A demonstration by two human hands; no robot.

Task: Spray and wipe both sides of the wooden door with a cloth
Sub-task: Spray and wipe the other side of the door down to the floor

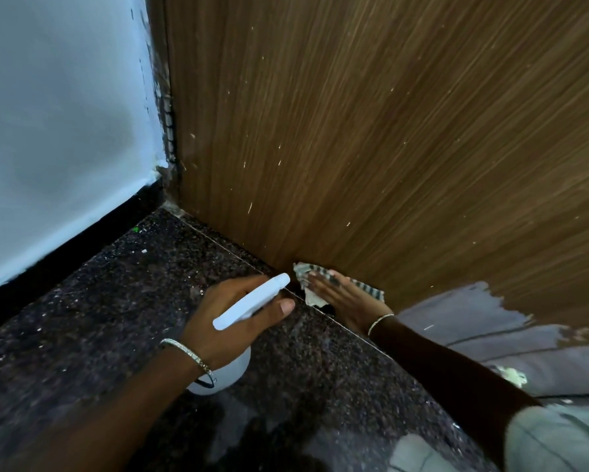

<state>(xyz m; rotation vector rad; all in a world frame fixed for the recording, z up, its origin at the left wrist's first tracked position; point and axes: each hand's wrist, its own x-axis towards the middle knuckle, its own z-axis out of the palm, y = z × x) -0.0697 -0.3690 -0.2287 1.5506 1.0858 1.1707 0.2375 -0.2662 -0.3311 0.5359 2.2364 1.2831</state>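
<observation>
The wooden door (371,131) fills the upper right, brown with fine grain and small pale specks. Down at its bottom edge my right hand (344,296) lies flat with fingers spread, pressing a striped grey-and-white cloth (312,279) against the door where it meets the floor. Just left of it, my left hand (233,316) grips a white spray bottle (252,301), its nozzle pointing toward the cloth. The bottle's round body shows below my wrist, mostly hidden by the hand.
A pale blue wall (58,131) with a black skirting (65,264) stands on the left and meets the door at a dark corner. The floor (122,308) is dark speckled stone. Grey fabric (473,328) covers my knee at the lower right.
</observation>
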